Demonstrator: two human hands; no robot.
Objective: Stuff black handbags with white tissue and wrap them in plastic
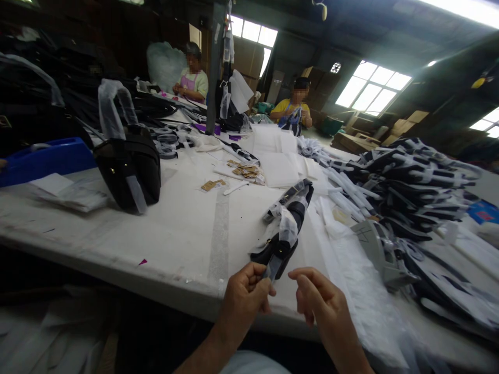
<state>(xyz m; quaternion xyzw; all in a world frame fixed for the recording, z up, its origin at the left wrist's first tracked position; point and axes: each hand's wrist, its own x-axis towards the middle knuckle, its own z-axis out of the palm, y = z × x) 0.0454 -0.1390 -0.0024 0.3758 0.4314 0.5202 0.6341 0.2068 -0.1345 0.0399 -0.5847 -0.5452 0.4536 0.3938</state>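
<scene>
A black handbag [295, 250] lies flattened on the table in front of me. White tissue-like wrap [287, 228] is bunched around its middle, and gold studs show near its lower end. My left hand [249, 293] pinches the near end of the bag's strap [275, 266], which is covered in translucent film. Just right of the bag, my right hand [322, 298] hovers apart from it with loosely curved fingers and nothing visible in them. The left fingertips partly hide the strap's end.
An upright black handbag [130, 169] with a wrapped handle stands at the left, by a blue tray [47, 158]. Brown tags [245, 169] and white sheets [276, 161] lie ahead. A tape dispenser [384, 249] and stacked black pieces [417, 187] sit right. Two people work beyond.
</scene>
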